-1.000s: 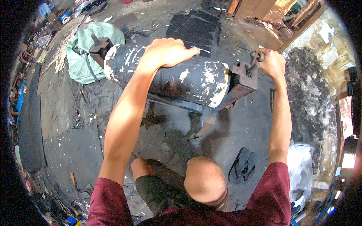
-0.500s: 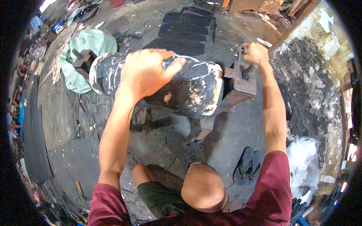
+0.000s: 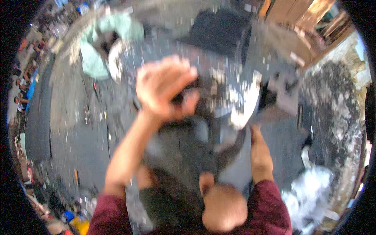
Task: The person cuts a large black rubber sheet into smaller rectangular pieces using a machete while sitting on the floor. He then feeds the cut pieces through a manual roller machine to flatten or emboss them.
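Observation:
A thick dark cylinder [image 3: 213, 88], speckled with white and tan patches, lies crosswise before me. My left hand [image 3: 166, 88] is over its middle, fingers curled and thumb apart with a dark gap between. Motion smears the hand, so whether it grips anything is unclear. At the cylinder's right end is a pale worn rim [image 3: 248, 103], and beyond that a rusty metal block [image 3: 284, 94]. My right hand [image 3: 255, 131] reaches in low by this rim; its fingers are hidden or blurred. The left end has another pale rim [image 3: 115, 60], close to a light green sack [image 3: 92, 58].
Black sheet material [image 3: 219, 31] lies on the floor beyond the cylinder. To the right rise a stained wall [image 3: 333, 102] and a crumpled clear plastic bag [image 3: 309, 196]. Cardboard [image 3: 290, 13] stands at the far right. A long dark strip [image 3: 39, 113] runs along the left.
My right hand has left the metal handle at the block and dropped toward me, under the right rim. The view has shifted and blurred; my left hand stays over the cylinder, its fingers more curled.

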Demonstrator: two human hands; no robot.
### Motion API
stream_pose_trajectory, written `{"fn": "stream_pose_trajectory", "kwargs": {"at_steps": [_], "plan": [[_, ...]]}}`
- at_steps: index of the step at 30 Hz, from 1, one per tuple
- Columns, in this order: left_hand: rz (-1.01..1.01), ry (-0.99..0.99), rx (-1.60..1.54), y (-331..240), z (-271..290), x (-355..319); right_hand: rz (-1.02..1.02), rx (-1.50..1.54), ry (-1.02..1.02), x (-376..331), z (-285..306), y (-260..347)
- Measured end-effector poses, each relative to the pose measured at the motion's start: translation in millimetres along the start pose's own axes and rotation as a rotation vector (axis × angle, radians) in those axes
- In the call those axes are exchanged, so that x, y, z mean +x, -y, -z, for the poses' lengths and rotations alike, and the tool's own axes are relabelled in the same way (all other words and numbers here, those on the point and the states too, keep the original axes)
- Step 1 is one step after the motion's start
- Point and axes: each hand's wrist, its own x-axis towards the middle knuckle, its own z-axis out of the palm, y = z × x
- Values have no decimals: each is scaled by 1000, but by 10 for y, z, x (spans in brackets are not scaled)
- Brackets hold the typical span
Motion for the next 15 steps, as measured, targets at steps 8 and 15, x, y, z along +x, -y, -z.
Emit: {"fn": "stream_pose_trajectory", "kwargs": {"at_steps": [8, 15], "plan": [[174, -31, 9, 206, -109, 572, -126, 164, 302, -2218, -613, 1058], [564, 565, 83, 122, -19, 640, -205, 184, -422, -2504, 1611, 1053]]}}
